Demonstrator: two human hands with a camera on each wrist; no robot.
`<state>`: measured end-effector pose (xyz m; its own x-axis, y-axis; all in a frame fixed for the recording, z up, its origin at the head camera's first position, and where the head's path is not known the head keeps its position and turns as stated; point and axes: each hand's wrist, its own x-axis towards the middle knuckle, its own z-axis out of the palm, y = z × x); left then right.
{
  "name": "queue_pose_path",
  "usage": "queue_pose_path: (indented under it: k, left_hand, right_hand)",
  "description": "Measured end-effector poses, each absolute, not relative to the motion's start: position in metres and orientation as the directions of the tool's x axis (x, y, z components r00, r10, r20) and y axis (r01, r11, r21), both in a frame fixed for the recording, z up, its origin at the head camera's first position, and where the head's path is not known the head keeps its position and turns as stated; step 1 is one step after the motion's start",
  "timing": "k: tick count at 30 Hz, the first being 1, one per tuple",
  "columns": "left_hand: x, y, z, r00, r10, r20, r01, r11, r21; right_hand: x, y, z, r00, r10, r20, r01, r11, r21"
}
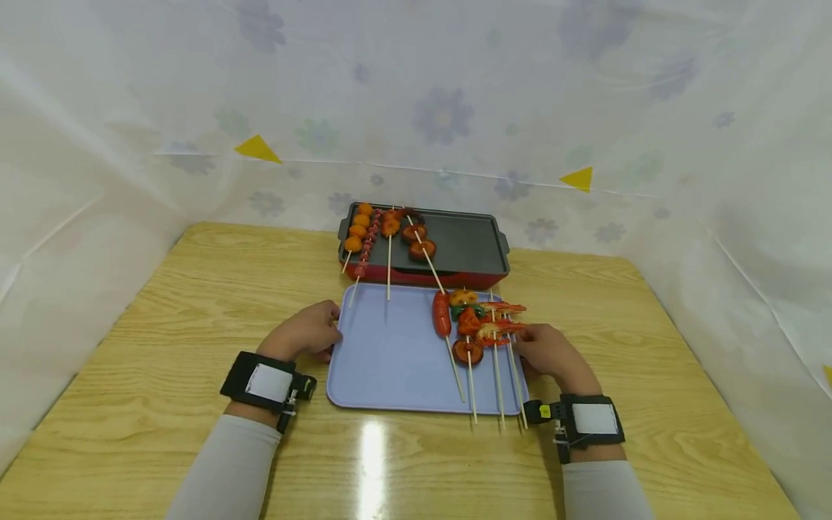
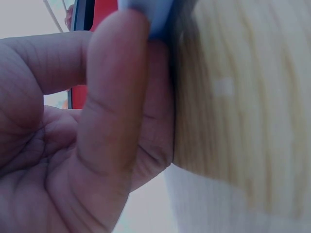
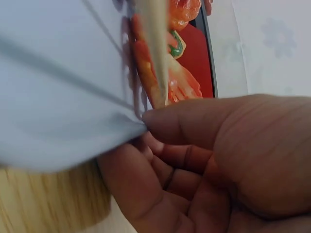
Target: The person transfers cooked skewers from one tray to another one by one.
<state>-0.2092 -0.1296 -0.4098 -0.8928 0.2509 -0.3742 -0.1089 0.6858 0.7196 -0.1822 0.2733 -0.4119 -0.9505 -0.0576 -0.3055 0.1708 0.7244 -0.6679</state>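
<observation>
A pale lavender tray (image 1: 390, 361) lies on the table in the head view. My left hand (image 1: 305, 332) pinches its left edge, and the left wrist view shows the thumb (image 2: 116, 92) over the tray edge (image 2: 158, 17) with fingers beneath. On the right edge, my right hand (image 1: 549, 350) grips with thumb above and fingers curled under the rim (image 3: 112, 141). Toy skewers lie along the tray's right side: a sausage skewer (image 1: 441, 314), a mixed skewer with a mushroom slice (image 1: 468, 352) and shrimp skewers (image 1: 497, 330), their sticks overhanging the near edge.
Behind the tray stands a red and black grill (image 1: 461, 238). Its left half bears skewers with orange balls (image 1: 358, 231), small red pieces (image 1: 368, 242) and mushrooms (image 1: 422, 250), some sticks reaching over the tray. A white flowered curtain (image 1: 416, 108) surrounds the wooden table (image 1: 195, 303).
</observation>
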Motion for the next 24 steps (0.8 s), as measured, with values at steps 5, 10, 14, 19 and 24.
queue_pose_path:
  k: [5,10,14,19,24]
  left_hand:
    - [-0.2095,-0.1310,-0.4104,-0.893,0.253,-0.372,-0.108,0.681,0.724]
    - [-0.2106,-0.1320,-0.4113,-0.890,0.252,-0.379,-0.116,0.679,0.725]
    - [-0.2114,-0.1321,-0.4114,-0.886,0.253,-0.389,-0.125,0.677,0.725]
    - [-0.2114,-0.1310,-0.4113,-0.883,0.255,-0.395,-0.133,0.670,0.730]
    - [-0.2109,-0.1293,-0.4110,-0.881,0.265,-0.392,-0.125,0.668,0.734]
  right_hand:
    - [-0.1823,0.2723,-0.4117,-0.939,-0.064,-0.337,0.200,0.697,-0.689]
    - [-0.1828,0.2714,-0.4110,-0.937,-0.068,-0.344,0.205,0.689,-0.695]
    - [-0.1832,0.2712,-0.4110,-0.933,-0.062,-0.354,0.219,0.682,-0.698]
    - [-0.1824,0.2721,-0.4109,-0.928,-0.063,-0.368,0.234,0.672,-0.703]
    - [-0.1810,0.2741,-0.4115,-0.921,-0.066,-0.384,0.254,0.647,-0.720]
